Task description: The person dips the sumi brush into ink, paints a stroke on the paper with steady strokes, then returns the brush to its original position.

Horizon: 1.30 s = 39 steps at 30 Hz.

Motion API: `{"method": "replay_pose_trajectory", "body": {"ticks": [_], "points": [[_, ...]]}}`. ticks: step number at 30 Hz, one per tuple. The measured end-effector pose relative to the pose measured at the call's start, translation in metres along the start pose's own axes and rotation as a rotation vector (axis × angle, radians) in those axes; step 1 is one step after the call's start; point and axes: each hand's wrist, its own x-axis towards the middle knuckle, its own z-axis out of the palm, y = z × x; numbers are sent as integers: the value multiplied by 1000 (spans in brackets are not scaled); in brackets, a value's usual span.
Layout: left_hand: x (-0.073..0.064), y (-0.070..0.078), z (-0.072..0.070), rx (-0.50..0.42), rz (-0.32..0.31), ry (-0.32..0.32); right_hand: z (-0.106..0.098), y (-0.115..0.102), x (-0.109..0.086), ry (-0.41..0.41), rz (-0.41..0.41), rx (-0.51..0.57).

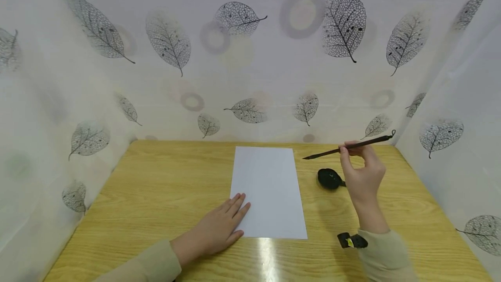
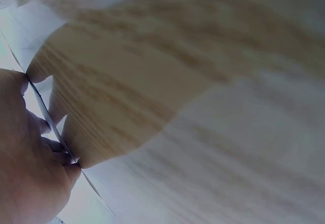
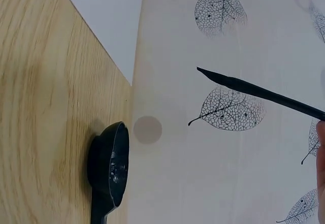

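A blank white sheet of paper (image 1: pixel 268 190) lies on the wooden table. My left hand (image 1: pixel 219 225) rests flat on its lower left edge with the fingers straight; in the left wrist view the hand (image 2: pixel 35 153) shows at the far left. Above the table on the right, my right hand (image 1: pixel 364 177) pinches a dark ink brush (image 1: pixel 365 142) between thumb and fingers. The brush (image 3: pixel 264 93) is held nearly level, its dark pointed tip toward the paper and touching nothing. Below it stands a small black ink dish (image 1: pixel 329 179) with a handle; dark wet ink glistens inside the dish (image 3: pixel 114 165).
The wooden table (image 1: pixel 168 177) meets a pale leaf-printed curtain (image 1: pixel 250 77) at the back and both sides. A black strap piece with a yellow mark (image 1: pixel 352 240) sits at the right wrist.
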Motion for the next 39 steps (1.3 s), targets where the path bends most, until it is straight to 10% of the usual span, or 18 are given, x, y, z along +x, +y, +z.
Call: {"method": "replay_pose_trajectory", "body": {"ticks": [39], "points": [[1,0,1,32,-1,-6,82,-26,-28,-153,46,188]]}}
